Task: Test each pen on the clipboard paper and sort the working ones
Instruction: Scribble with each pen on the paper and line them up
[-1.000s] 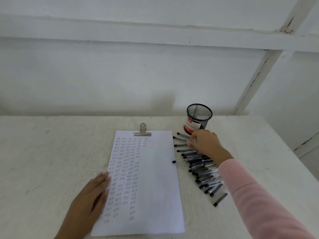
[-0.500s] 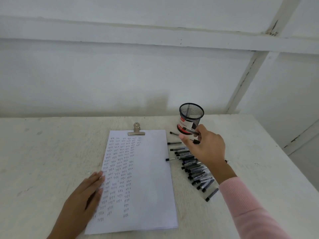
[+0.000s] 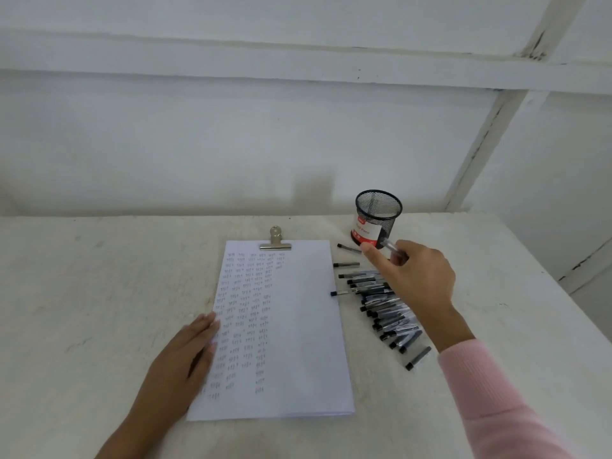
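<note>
A sheet of clipboard paper (image 3: 298, 326) lies on the table under a metal clip (image 3: 275, 241), its left half filled with rows of small pen marks. My left hand (image 3: 185, 356) rests flat on the paper's left edge. My right hand (image 3: 414, 279) is raised over the row of pens (image 3: 384, 309) beside the paper and grips one clear pen (image 3: 392, 248), which points up toward the black mesh pen cup (image 3: 377, 217) just behind it.
Two single pens (image 3: 347, 248) lie apart between the paper and the cup, and another pen (image 3: 419, 357) sits at the near end of the row. The white table (image 3: 99, 293) ends at a white wall behind and drops off at the right.
My right hand picked a pen out of the row, lifted it and carried it toward the mesh cup. The left hand stayed on the paper.
</note>
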